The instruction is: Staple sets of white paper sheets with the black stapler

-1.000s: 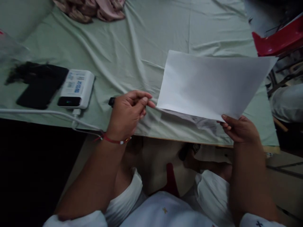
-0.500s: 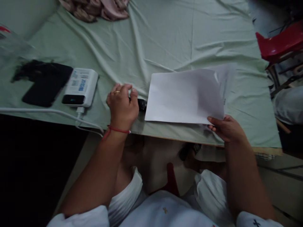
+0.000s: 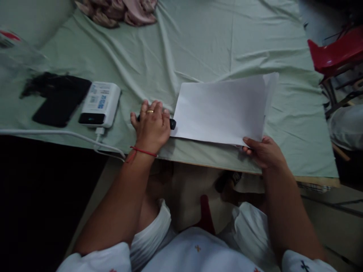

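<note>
A white sheet of paper (image 3: 224, 109) lies on the pale green cloth (image 3: 198, 45), with a second sheet's edge showing at its right side. My right hand (image 3: 262, 151) pinches the paper's near right corner. My left hand (image 3: 151, 124) rests over a black marker (image 3: 171, 123) just left of the paper, fingers curled down onto it; only the marker's ends show. A ring sits on one finger and a red thread is round the wrist.
A white power bank (image 3: 100, 104) with a white cable (image 3: 51, 133) lies left, beside a black phone (image 3: 61, 100). Pink crumpled fabric (image 3: 119, 9) lies at the far edge. A red chair (image 3: 334, 51) stands right. The table's wooden front edge (image 3: 227, 168) is near my knees.
The paper came down from the air onto the cloth and shifted left. My left hand let go of the paper's corner and dropped onto the black marker.
</note>
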Demonstrator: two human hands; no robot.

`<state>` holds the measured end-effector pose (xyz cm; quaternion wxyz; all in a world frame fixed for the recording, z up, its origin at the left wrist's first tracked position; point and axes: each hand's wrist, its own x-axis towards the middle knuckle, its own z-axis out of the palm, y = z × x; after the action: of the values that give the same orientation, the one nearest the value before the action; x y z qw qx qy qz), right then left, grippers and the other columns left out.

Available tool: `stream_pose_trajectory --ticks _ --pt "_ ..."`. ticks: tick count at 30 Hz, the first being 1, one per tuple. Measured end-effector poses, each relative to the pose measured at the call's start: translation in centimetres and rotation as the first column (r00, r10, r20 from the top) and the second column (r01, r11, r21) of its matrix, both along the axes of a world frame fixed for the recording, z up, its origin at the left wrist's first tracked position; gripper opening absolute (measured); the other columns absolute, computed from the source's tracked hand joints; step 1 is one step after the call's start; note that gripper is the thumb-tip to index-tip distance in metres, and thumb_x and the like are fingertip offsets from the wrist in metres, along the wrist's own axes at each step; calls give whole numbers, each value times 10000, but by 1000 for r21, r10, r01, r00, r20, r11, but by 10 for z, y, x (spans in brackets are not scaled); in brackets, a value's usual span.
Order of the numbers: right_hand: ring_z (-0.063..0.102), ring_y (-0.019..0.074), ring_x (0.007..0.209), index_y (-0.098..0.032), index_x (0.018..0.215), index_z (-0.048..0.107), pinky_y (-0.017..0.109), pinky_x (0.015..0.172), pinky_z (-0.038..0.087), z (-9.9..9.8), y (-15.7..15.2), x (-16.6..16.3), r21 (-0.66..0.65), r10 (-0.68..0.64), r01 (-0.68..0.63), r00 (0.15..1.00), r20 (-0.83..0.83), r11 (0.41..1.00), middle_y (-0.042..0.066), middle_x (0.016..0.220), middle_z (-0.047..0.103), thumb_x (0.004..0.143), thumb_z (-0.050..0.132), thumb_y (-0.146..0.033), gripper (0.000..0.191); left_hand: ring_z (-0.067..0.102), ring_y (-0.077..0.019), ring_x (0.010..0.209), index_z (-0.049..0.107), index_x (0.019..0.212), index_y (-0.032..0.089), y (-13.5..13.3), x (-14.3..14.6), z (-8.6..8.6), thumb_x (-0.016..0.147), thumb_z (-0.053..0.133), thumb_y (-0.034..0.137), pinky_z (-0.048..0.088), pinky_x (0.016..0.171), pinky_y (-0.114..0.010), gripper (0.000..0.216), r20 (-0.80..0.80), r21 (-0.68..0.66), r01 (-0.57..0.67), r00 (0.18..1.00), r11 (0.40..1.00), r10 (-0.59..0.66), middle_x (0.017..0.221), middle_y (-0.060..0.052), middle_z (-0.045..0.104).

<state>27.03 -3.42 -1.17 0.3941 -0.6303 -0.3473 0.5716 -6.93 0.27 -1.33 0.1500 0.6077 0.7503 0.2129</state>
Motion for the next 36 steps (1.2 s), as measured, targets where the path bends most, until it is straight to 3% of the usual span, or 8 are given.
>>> stream_pose_trajectory --ticks 5,13,20,24,27,30,33,36 --pt "586 101 516 -205 727 722 180 372 502 0 2 -1 -23 -40 40 999 -3 999 19 662 671 540 1068 -383 432 300 -382 1699 571 1601 136 -4 -1 -1 1120 350 393 76 1365 -711 589 -15 17 45 999 999 -45 1748 -173 491" --pt "619 108 553 -195 764 745 193 427 554 2 7 -7 -46 -80 80 997 6 996 22 725 700 551 1055 -351 407 267 -357 1712 604 1576 248 -8 3 0 1098 366 379 45 1367 -714 550 -61 -11 103 993 995 -104 1728 -146 528" --pt "666 133 681 -242 760 785 255 655 654 -8 10 -9 196 -210 188 973 97 962 5 811 763 676 988 -348 244 372 -392 1654 735 1341 239 -2 8 -5 1090 455 394 142 1374 -675 407 58 128 -56 997 990 49 1636 -174 607" --pt "689 157 698 -239 775 774 316 715 663 -9 13 11 294 -309 295 951 1 909 9 839 778 623 997 -328 283 457 -332 1600 730 1273 216 0 14 5 1104 492 395 296 1360 -526 343 259 311 -63 966 948 -21 1567 -168 633" --pt "711 174 733 -255 792 734 346 713 679 -7 14 30 333 -347 350 935 -69 876 -10 869 783 567 1020 -302 367 630 -277 1407 724 1230 228 -3 28 14 1130 467 452 477 1229 -429 355 467 412 -77 873 908 -138 1404 -133 708" --pt "736 167 783 -250 808 710 319 706 680 -7 13 46 354 -383 409 913 -143 841 -28 889 789 548 1018 -261 403 698 -236 1264 724 1199 243 -6 46 18 1116 509 520 579 1026 -320 360 654 372 -115 737 921 -172 1277 -101 742" --pt "756 161 827 -246 824 716 303 726 680 -12 14 55 357 -397 441 897 -192 823 -30 919 800 567 1011 -238 392 718 -227 1219 721 1198 243 -5 63 17 1057 616 578 587 904 -265 378 833 239 -94 532 967 -154 1218 -88 758" --pt "738 147 760 -240 789 723 302 722 673 -20 14 60 369 -433 474 881 -193 800 -33 873 796 534 1033 -286 405 752 -241 1076 733 1159 203 -1 74 10 928 768 617 595 831 -293 476 956 83 54 278 995 -94 1087 -87 787"
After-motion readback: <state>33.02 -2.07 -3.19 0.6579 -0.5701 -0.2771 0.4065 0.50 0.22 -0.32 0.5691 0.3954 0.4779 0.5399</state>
